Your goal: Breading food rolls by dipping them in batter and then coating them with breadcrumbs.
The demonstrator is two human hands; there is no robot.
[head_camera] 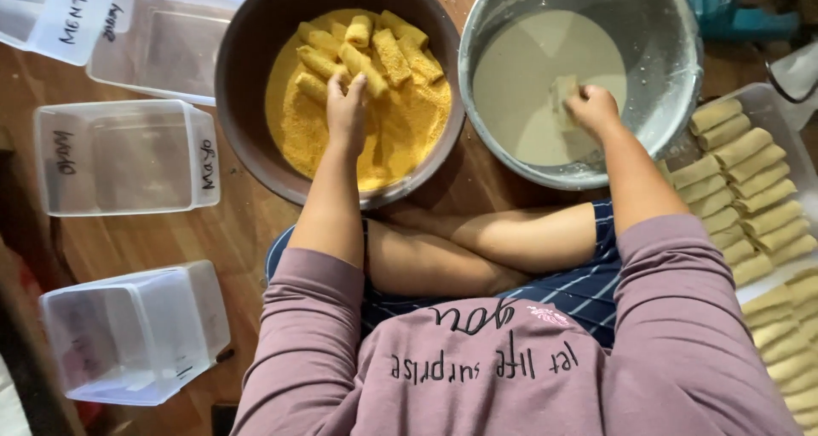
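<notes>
Left hand (347, 110): palm down in the brown bowl (247, 86), fingers close together and bent at the tips, resting on one crumbed roll (317, 87) among the yellow crumbs (409, 121); whether it grips the roll I cannot tell.
Right hand (592, 109): in the grey bowl (673, 69), fingers curled and pinching a pale roll (562, 91) that lies half sunk in the batter (528, 78).
Brown bowl: on the wooden floor (239, 231), in front of the person's left knee, its rim just beside the grey bowl's rim.
Coated rolls (383, 44): piled at the far side of the brown bowl.
Plain rolls (741, 189): in rows on a tray (788, 138) at the floor's right edge, near the right forearm.
Plastic tubs (128, 155): three clear ones along the left edge, one more in the far left corner, well apart from both hands.
</notes>
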